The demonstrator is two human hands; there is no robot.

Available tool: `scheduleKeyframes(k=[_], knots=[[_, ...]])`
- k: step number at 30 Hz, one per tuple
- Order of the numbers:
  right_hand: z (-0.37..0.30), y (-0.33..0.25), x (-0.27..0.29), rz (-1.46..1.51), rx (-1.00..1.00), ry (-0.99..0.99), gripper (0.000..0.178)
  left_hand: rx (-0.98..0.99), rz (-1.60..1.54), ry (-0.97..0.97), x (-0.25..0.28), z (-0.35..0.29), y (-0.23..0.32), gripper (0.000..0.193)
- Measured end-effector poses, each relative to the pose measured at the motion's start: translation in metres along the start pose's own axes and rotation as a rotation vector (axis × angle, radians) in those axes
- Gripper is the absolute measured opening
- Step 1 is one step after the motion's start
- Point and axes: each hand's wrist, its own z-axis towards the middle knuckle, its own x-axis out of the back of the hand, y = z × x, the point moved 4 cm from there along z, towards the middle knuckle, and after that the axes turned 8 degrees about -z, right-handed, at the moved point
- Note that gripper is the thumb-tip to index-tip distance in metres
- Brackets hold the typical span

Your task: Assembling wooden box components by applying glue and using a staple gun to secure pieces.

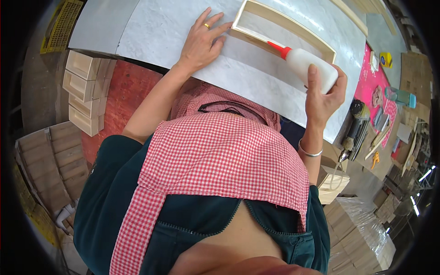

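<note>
A long, narrow frame of pale wood (279,22) stands on the grey marbled tabletop (156,27). My left hand (201,43) lies with fingers spread on the tabletop, one fingertip at the frame's left end. In my right hand (323,91) is a white squeeze bottle (311,66) with a red nozzle, held tilted with my thumb on its side. The nozzle points left, at the near long side of the frame. Whether glue is coming out is too small to tell.
Small wooden boxes (85,87) are stacked left of the table, beside a red surface (133,91). On the right lie a power tool (355,126), orange scissors (376,159) and a clear container with a blue lid (400,97). Wooden strips (350,16) rest at the far right.
</note>
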Motion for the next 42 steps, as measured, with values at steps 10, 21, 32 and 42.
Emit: scheduleKeyframes(k=[10, 21, 32, 42], knots=[[-0.007, 0.047, 0.067, -0.165, -0.029, 0.151, 0.045, -0.018, -0.048, 0.002, 0.002, 0.000, 0.002, 0.043], [-0.012, 0.062, 0.110, -0.159, -0.227, 0.222, 0.043, -0.007, -0.127, -0.011, 0.002, 0.000, -0.002, 0.043], [0.031, 0.151, 0.150, -0.110, -0.268, 0.471, 0.045, 0.069, -0.072, -0.118, 0.002, 0.002, 0.010, 0.040], [0.203, 0.351, 0.148, -0.854, -0.099, 0.454, 0.042, 0.007, -0.051, -0.170, 0.005, -0.002, 0.006, 0.040]])
